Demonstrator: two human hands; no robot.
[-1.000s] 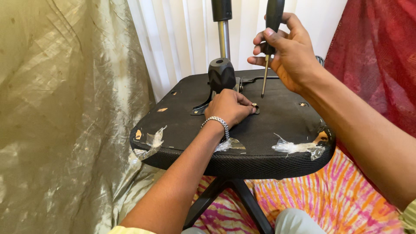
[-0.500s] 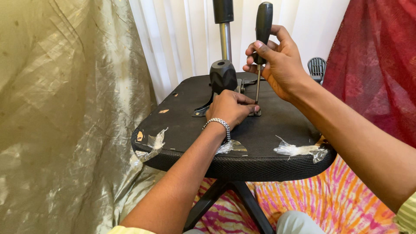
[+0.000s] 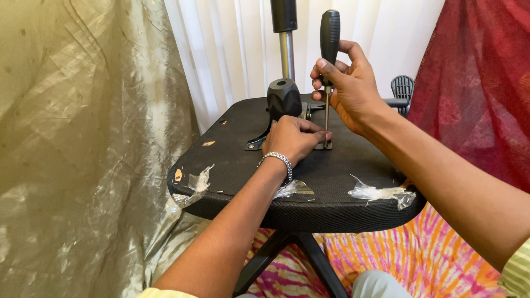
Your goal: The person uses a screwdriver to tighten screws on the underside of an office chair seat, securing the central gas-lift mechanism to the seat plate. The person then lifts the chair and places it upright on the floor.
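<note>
An upturned black office chair seat (image 3: 353,165) faces me, its metal mounting bracket (image 3: 259,140) and black mechanism block (image 3: 284,98) on top. My right hand (image 3: 348,88) grips a black-handled screwdriver (image 3: 329,38) held upright, its tip down at the bracket. My left hand (image 3: 295,138), with a silver bracelet on the wrist, rests on the seat beside the tip, fingers pinched close to it. What the fingers pinch is hidden.
The chair's gas column (image 3: 286,47) rises behind the block. Torn clear tape (image 3: 381,193) clings to the seat rim. A golden cloth (image 3: 83,149) hangs at left, a red cloth (image 3: 480,83) at right, white curtains behind, a patterned sheet (image 3: 441,259) below.
My right hand has brought the screwdriver left and down, from held away and raised to upright with its tip at the bracket by my left fingers. My left hand stayed put.
</note>
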